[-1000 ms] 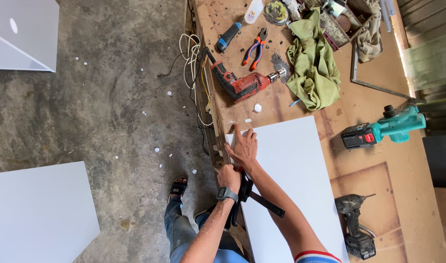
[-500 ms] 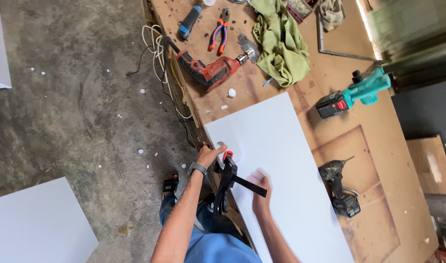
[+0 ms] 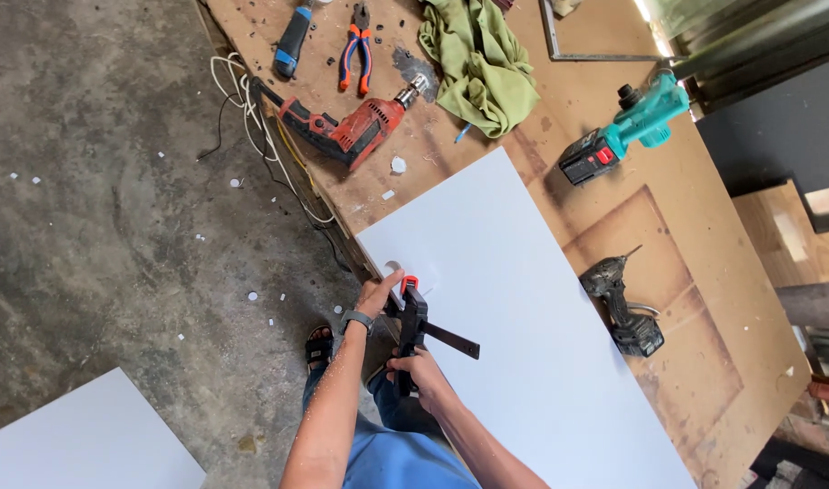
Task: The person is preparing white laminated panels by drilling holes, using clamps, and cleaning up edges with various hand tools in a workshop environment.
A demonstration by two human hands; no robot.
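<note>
A large white panel [image 3: 523, 344] lies on the wooden workbench [image 3: 704, 299]. A black bar clamp [image 3: 412, 319] with a red pad sits at the panel's near edge, its bar sticking out over the panel. My left hand [image 3: 374, 297], with a watch on the wrist, holds the clamp's upper jaw at the panel's edge. My right hand [image 3: 418, 369] is closed around the clamp's lower handle, below the bench edge.
On the bench lie a black cordless driver [image 3: 624, 303], a teal power tool [image 3: 624, 131], a red corded drill [image 3: 351, 131], pliers [image 3: 354, 36], a blue-handled tool [image 3: 292, 41] and a green rag [image 3: 478, 59]. White cables [image 3: 251, 109] hang off the edge. Another white panel [image 3: 79, 444] lies on the concrete floor.
My right hand has left the panel's top and come down onto the clamp's handle. My left hand has stayed at the clamp's jaw. The view has shifted along the bench.
</note>
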